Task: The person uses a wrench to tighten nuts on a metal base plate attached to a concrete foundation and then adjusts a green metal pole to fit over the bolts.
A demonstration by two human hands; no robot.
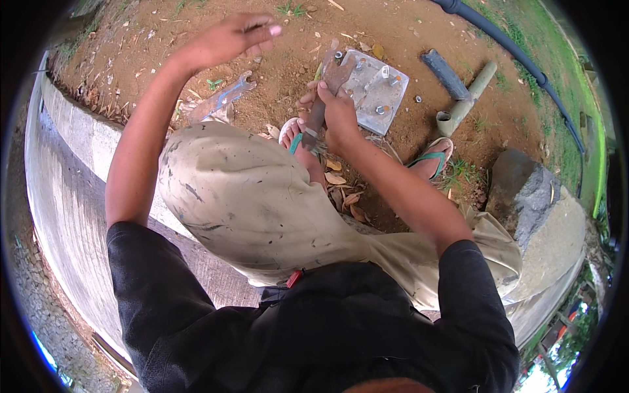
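Note:
My right hand (337,118) is wrapped round a rusty open-ended wrench (337,73), its jaw pointing away from me. Just beyond that jaw and to its right, a grey metal plate (367,82) lies on the soil with several bolts and nuts standing on it. Raised over the ground at the upper left, my left hand (246,38) is open with loosely bent fingers and nothing visible in it. Below it on the soil rests a second wrench (232,93), bluish and worn, partly over dry leaves.
To the plate's right lie a dark pipe piece (447,75) and a greenish pipe (470,101). A loose nut (418,99) sits near them. A black hose (498,36) curves along the grass. Beside my right leg stands a large rock (524,190); a concrete ledge (78,177) runs at left.

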